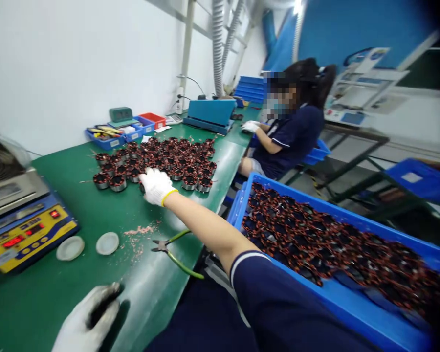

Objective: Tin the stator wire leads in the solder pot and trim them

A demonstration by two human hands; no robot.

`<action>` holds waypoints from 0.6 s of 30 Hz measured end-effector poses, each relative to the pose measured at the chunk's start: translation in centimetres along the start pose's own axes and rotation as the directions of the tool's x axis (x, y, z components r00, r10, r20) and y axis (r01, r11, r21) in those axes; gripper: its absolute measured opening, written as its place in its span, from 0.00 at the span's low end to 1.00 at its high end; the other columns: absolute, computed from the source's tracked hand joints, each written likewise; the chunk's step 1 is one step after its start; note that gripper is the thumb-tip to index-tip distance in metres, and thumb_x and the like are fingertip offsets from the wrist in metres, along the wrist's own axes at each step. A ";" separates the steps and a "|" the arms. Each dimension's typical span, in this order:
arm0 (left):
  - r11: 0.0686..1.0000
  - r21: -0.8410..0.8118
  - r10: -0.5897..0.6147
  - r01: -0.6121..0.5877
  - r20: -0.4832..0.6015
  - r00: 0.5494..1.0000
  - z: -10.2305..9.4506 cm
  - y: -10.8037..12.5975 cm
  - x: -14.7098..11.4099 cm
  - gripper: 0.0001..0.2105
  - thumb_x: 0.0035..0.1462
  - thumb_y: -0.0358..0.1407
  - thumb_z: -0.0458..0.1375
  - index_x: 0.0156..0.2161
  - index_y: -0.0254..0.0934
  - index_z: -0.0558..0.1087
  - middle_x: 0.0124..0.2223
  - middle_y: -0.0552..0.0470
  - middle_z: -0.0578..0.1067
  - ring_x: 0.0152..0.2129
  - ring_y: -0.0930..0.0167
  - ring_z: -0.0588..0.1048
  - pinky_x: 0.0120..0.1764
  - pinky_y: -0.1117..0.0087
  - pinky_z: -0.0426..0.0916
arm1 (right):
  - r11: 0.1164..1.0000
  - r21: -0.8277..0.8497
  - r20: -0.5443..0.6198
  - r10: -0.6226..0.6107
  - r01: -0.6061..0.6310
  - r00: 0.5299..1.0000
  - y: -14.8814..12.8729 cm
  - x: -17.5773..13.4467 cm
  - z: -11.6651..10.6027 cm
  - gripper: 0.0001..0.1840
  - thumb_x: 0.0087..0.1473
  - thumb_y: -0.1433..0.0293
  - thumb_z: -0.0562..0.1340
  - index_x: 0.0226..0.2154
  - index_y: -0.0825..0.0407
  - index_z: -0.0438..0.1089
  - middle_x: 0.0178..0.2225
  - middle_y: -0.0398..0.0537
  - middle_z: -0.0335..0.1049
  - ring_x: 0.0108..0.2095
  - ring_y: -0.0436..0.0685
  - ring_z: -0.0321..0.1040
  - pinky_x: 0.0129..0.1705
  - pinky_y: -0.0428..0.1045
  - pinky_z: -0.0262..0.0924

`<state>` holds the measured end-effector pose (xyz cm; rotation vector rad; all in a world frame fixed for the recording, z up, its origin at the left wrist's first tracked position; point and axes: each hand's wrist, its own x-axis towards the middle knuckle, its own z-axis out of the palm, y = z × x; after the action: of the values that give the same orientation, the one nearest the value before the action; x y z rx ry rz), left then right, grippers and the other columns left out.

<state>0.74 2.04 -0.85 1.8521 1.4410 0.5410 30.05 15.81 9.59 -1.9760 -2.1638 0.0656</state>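
My right hand [157, 187], in a white knitted glove with a yellow cuff, reaches across the green bench. Its fingers are curled down on a copper-wound motor stator [142, 187] at the front of a cluster, and the glove hides most of that stator. The other stators [168, 155] stand packed together behind it, with metal rims, dark cores and copper windings. At the bottom left, my left hand [90, 320], gloved in white with dirty fingertips, has its thumb and fingers apart and nothing between them. Green-handled cutters [163, 246] lie open on the bench between my hands.
Pinkish scraps [139, 232] and two pale round lids [107, 243] lie on the bench [139, 318]. At left stands a yellow-and-blue device [31, 234] with red displays. A blue crate [315, 274] of stators is at right. A co-worker [297, 127] sits farther along.
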 end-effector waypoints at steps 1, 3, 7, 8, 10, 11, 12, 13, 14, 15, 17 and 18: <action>1.000 -0.025 -0.016 0.017 0.018 1.000 0.0 0.3 0.0 0.19 0.53 0.55 0.59 0.40 0.45 0.81 0.46 0.53 0.83 0.46 0.59 0.80 0.50 0.63 0.75 | 1.000 -0.007 0.011 0.019 -0.018 1.000 0.0 1.2 0.5 0.24 0.53 0.68 0.66 0.51 0.59 0.69 0.58 0.69 0.61 0.58 0.74 0.60 0.55 0.68 0.60; 0.997 -0.073 -0.025 0.027 0.034 0.999 0.1 0.6 0.1 0.18 0.52 0.54 0.60 0.39 0.45 0.81 0.46 0.52 0.83 0.45 0.59 0.79 0.51 0.63 0.75 | 0.999 -0.015 0.023 0.043 -0.043 0.999 0.6 2.4 1.3 0.16 0.54 0.70 0.65 0.44 0.63 0.73 0.58 0.73 0.61 0.60 0.78 0.56 0.56 0.71 0.57; 0.974 -0.218 -0.061 0.062 0.013 0.998 0.0 1.0 0.2 0.19 0.47 0.56 0.64 0.36 0.44 0.82 0.43 0.49 0.83 0.44 0.58 0.79 0.49 0.63 0.74 | 0.999 0.031 0.011 -0.017 0.017 1.000 1.5 0.7 1.5 0.14 0.56 0.68 0.66 0.43 0.59 0.74 0.63 0.61 0.59 0.67 0.73 0.46 0.65 0.70 0.45; 0.952 -0.292 -0.104 0.096 -0.014 0.994 0.0 1.4 0.1 0.20 0.45 0.56 0.66 0.36 0.42 0.81 0.42 0.48 0.83 0.41 0.59 0.79 0.46 0.64 0.75 | 0.997 0.062 0.010 -0.053 0.053 0.999 1.3 -0.4 1.3 0.14 0.56 0.67 0.66 0.43 0.58 0.75 0.63 0.59 0.59 0.67 0.71 0.46 0.65 0.67 0.46; 0.849 -0.503 -0.214 0.166 -0.040 0.976 -0.1 2.5 -0.2 0.24 0.45 0.57 0.66 0.40 0.40 0.80 0.39 0.47 0.83 0.32 0.64 0.78 0.35 0.68 0.75 | 0.979 0.140 0.022 -0.151 0.146 0.988 0.1 -2.9 0.9 0.16 0.55 0.62 0.67 0.41 0.57 0.77 0.64 0.56 0.59 0.66 0.67 0.51 0.64 0.58 0.52; 0.762 -0.613 -0.266 0.211 0.000 0.964 -0.1 3.3 -0.4 0.26 0.48 0.57 0.65 0.45 0.40 0.78 0.38 0.48 0.82 0.24 0.69 0.75 0.26 0.70 0.72 | 0.959 0.193 0.036 -0.219 0.208 0.975 -0.8 -4.3 0.8 0.16 0.53 0.60 0.69 0.40 0.55 0.77 0.64 0.54 0.60 0.64 0.64 0.54 0.62 0.54 0.56; 0.636 -0.739 -0.246 0.222 0.079 0.966 -0.1 4.1 -0.7 0.28 0.51 0.58 0.63 0.51 0.42 0.74 0.41 0.48 0.82 0.21 0.71 0.73 0.23 0.71 0.70 | 0.924 0.256 0.050 -0.305 0.283 0.951 -1.8 -5.7 0.8 0.17 0.50 0.58 0.71 0.38 0.53 0.77 0.63 0.51 0.61 0.63 0.61 0.58 0.60 0.51 0.58; 0.481 -0.843 -0.217 0.241 0.152 0.964 0.0 4.9 -1.0 0.30 0.51 0.61 0.60 0.53 0.44 0.73 0.42 0.48 0.81 0.22 0.69 0.73 0.21 0.70 0.69 | 0.862 0.338 0.044 -0.414 0.376 0.909 -2.8 -7.0 0.9 0.17 0.48 0.57 0.72 0.36 0.52 0.77 0.63 0.49 0.62 0.62 0.59 0.59 0.60 0.49 0.59; 0.356 -0.891 -0.161 0.281 0.238 0.958 0.1 5.6 -1.3 0.33 0.48 0.64 0.60 0.51 0.43 0.75 0.38 0.48 0.81 0.22 0.67 0.73 0.21 0.68 0.70 | 0.759 0.439 -0.010 -0.531 0.481 0.847 -3.9 -8.3 1.1 0.18 0.47 0.57 0.73 0.35 0.52 0.77 0.62 0.50 0.63 0.63 0.60 0.59 0.61 0.51 0.58; 0.285 -0.906 -0.139 0.314 0.285 0.948 0.2 6.2 -1.6 0.32 0.46 0.64 0.61 0.46 0.41 0.77 0.33 0.48 0.80 0.23 0.65 0.75 0.23 0.67 0.72 | 0.655 0.504 -0.082 -0.613 0.563 0.786 -4.8 -9.5 1.4 0.18 0.46 0.57 0.73 0.34 0.52 0.77 0.60 0.51 0.64 0.64 0.61 0.57 0.63 0.53 0.56; 0.185 -0.943 -0.224 0.276 0.233 0.946 0.5 6.8 -2.3 0.24 0.45 0.58 0.67 0.41 0.43 0.79 0.36 0.50 0.81 0.30 0.63 0.78 0.27 0.67 0.75 | 0.495 0.565 -0.252 -0.658 0.660 0.709 -6.2 -11.5 2.2 0.17 0.46 0.56 0.72 0.33 0.51 0.75 0.58 0.53 0.66 0.66 0.65 0.52 0.66 0.59 0.51; 0.164 -0.956 -0.276 0.243 0.192 0.942 0.5 6.9 -2.6 0.20 0.45 0.54 0.69 0.40 0.45 0.79 0.38 0.51 0.81 0.33 0.62 0.78 0.29 0.67 0.76 | 0.462 0.586 -0.305 -0.635 0.665 0.710 -6.6 -12.2 2.6 0.18 0.46 0.55 0.72 0.34 0.51 0.75 0.58 0.54 0.66 0.66 0.66 0.51 0.67 0.62 0.49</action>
<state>4.82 -1.40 4.21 0.4945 0.9225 0.9982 24.10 3.42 6.67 -0.6661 -2.2591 0.5787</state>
